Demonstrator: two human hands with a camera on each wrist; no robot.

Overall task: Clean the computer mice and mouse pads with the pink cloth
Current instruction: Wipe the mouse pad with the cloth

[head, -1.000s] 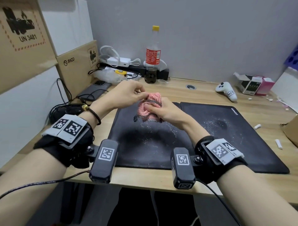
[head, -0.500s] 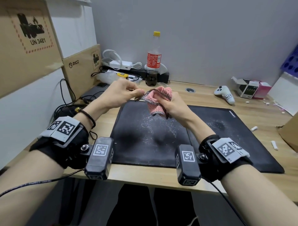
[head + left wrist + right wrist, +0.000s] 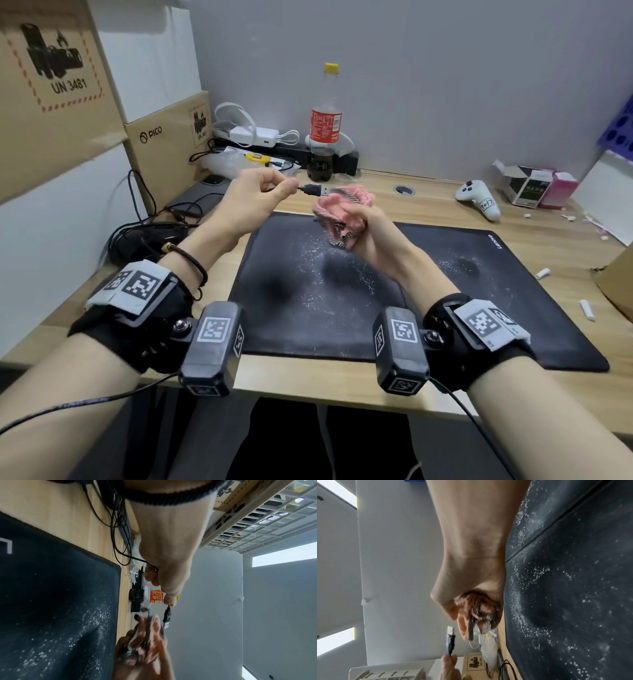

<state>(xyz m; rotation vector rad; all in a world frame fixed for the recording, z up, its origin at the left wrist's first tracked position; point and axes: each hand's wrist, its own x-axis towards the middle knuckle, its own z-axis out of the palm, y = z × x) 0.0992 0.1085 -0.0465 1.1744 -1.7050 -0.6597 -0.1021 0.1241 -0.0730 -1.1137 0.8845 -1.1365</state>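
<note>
Since the previous frame a USB plug (image 3: 314, 189) has come free of the pink cloth (image 3: 342, 219). Left hand (image 3: 255, 202) pinches its cable; right hand (image 3: 371, 236) grips the bunched cloth just beside it, above the dusty mouse pad (image 3: 308, 291) on the desk (image 3: 445, 202).

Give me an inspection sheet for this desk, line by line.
Surface: wooden desk, white scraps at right.
Job's things: bunched pink cloth; two black mouse pads, white specks on both; dark mouse, partly hidden.
Clutter: cola bottle, white controller, small cartons.
Hands: left hand pinches black USB cable; right hand grips cloth.
Cables: tangle at left.
Surroundings: cardboard boxes, grey wall.
</note>
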